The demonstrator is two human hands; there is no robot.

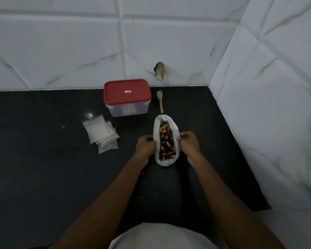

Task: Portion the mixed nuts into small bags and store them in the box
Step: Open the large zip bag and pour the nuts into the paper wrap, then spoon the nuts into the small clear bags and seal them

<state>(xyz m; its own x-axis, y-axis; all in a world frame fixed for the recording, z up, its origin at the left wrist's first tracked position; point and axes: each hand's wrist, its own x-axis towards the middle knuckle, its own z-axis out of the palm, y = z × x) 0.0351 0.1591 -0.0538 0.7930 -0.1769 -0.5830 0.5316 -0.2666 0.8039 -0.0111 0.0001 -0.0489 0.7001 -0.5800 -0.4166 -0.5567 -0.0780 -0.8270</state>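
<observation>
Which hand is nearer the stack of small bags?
Left. The left hand grips the nearer edge of the nut bag, just right of the small bags; the right hand grips its farther edge.

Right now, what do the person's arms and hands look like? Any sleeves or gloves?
The left hand and right hand are bare, no gloves. The forearms show no sleeves, and no watch or bracelet shows. A pale garment covers the body below.

Only one cam, wide-angle, on the person's head. Looks forward and steeply down over the countertop (43, 168) toward its back right corner, close in, left hand (145, 146) and right hand (189, 145) sitting mid-frame.
</observation>
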